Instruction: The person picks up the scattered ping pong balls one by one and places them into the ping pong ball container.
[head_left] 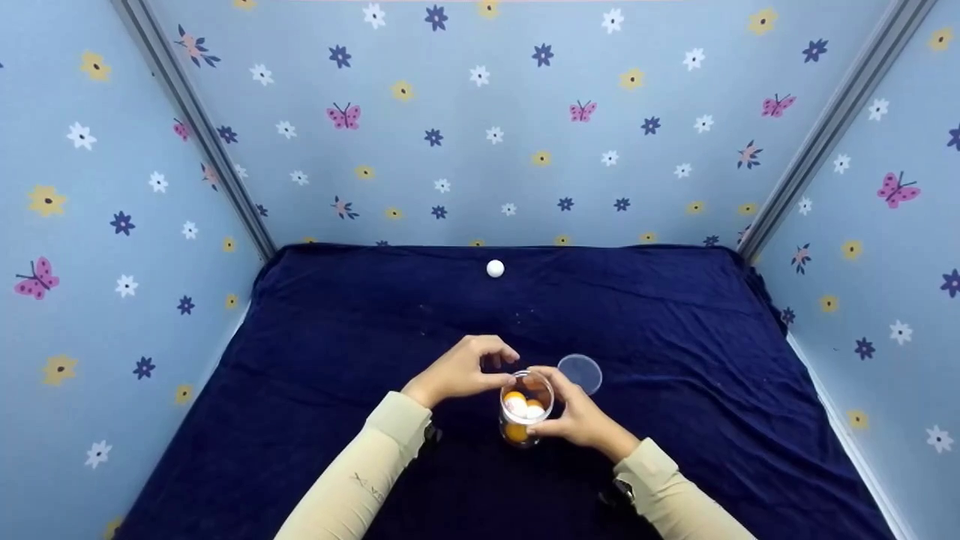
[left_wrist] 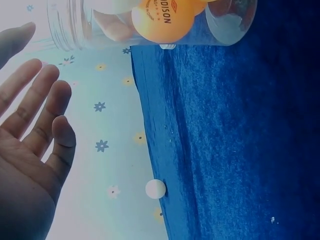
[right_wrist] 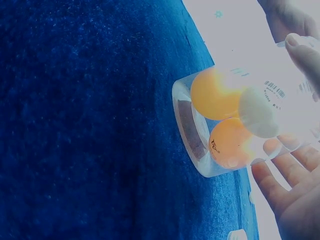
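My right hand (head_left: pixel 574 416) grips a clear plastic jar (right_wrist: pixel 192 155) round its side, thumb on one side and fingers on the other. Several orange and white table tennis balls lie inside, among them an orange ball (left_wrist: pixel 162 22) with printed lettering and a white ball (right_wrist: pixel 258 112). The jar's mouth is uncovered. Beside its rim, to the left, my left hand (head_left: pixel 469 369) hovers with loosely bent fingers and nothing in them. In the left wrist view, the left hand (left_wrist: pixel 32 145) has its palm showing, its fingers apart from the jar.
A round clear lid (head_left: pixel 580 374) lies on the dark blue cloth (head_left: pixel 360 300) just beyond the right hand. One loose white ball (head_left: pixel 495 268) sits near the cloth's back edge. Flower-patterned walls (head_left: pixel 495 165) enclose the back and both sides.
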